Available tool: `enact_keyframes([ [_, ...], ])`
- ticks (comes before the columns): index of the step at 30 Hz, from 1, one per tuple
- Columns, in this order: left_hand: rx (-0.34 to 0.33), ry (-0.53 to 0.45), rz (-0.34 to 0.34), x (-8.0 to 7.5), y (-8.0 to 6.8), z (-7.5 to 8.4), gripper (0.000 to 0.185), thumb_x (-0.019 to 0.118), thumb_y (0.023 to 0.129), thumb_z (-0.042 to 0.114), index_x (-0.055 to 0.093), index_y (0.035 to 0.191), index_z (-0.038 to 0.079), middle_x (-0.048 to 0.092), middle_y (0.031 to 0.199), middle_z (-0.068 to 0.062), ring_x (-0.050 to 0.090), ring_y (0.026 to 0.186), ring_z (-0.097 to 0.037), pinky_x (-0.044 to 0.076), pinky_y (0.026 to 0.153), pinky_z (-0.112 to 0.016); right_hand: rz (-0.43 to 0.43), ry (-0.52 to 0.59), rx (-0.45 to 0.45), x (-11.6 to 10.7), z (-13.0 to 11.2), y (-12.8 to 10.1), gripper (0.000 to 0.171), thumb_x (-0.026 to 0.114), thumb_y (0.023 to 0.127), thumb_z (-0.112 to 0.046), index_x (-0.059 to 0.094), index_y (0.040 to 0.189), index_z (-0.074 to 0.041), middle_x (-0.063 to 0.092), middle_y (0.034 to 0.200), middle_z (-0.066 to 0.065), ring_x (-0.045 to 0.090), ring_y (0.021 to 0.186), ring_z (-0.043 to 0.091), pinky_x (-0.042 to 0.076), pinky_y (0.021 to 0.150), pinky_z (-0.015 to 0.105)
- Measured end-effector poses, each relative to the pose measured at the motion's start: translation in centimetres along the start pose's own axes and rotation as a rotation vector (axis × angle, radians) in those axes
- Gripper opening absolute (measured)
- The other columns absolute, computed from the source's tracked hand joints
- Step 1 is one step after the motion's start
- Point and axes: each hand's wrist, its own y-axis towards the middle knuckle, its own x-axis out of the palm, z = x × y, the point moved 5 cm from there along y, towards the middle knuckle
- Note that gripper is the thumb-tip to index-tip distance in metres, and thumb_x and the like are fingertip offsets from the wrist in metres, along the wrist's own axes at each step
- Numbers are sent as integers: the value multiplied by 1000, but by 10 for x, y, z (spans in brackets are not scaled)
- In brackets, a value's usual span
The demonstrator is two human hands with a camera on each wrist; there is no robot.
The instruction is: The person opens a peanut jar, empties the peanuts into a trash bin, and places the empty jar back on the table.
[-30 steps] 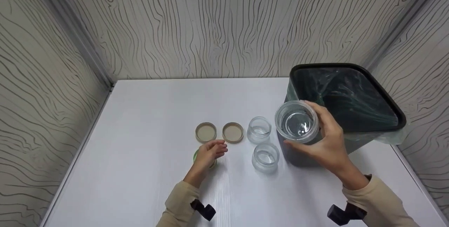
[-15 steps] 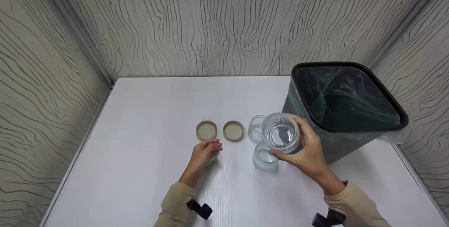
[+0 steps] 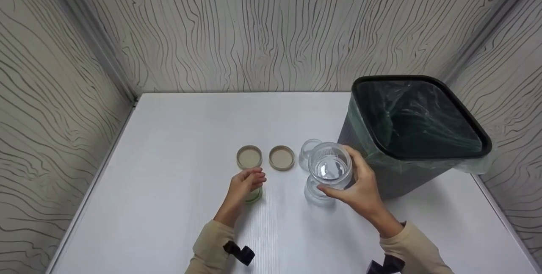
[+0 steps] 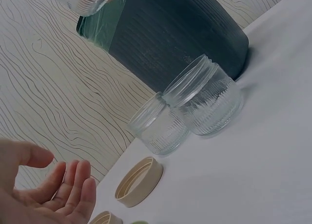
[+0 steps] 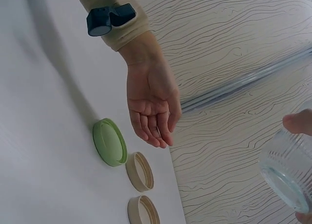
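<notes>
In the head view my right hand (image 3: 362,189) grips a clear glass jar (image 3: 330,164) by its side, thumb and fingers spread round it. The jar is held above the table, its open mouth toward the camera. It partly covers two more glass jars (image 4: 204,97) that stand side by side on the table. My left hand (image 3: 244,185) hovers with loosely bent fingers, holding nothing. Beneath it lies a green lid (image 5: 110,142), mostly hidden in the head view. Two beige lids (image 3: 249,157) (image 3: 281,158) lie just beyond, their hollow sides up.
A dark bin (image 3: 360,138) with a black rim and a translucent green liner stands at the right, close to the jars. The white table (image 3: 178,138) meets patterned wall panels (image 3: 262,32) at the back and sides.
My right hand has carried the jar left and down, away from the bin's near side to over the two standing jars. My left hand has shifted only slightly.
</notes>
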Motion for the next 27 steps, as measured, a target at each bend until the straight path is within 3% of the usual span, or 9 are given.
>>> enact_keyframes([
  [8,-4,13,4,-1,-1,0,37,47,96,10,54,123,-12,67,115,-21,68,93,-8,57,88,-25,-17,-39,56,12,10,-11,88,92,50,-2,50,127,8,63,119,22,52,111,-7,37,97,2],
  [13,-3,11,-1,-3,-2,2,39,46,97,12,51,125,-13,67,116,-21,68,96,-9,57,90,-26,-33,-63,102,20,13,-18,89,92,50,-5,50,127,7,64,120,19,49,111,-11,36,96,3],
  [27,-26,10,11,-6,-4,3,36,46,98,11,53,125,-11,66,117,-21,67,94,-8,57,90,-26,-93,-83,188,38,22,-35,88,94,50,-14,52,127,1,65,120,9,51,110,-9,45,95,16],
])
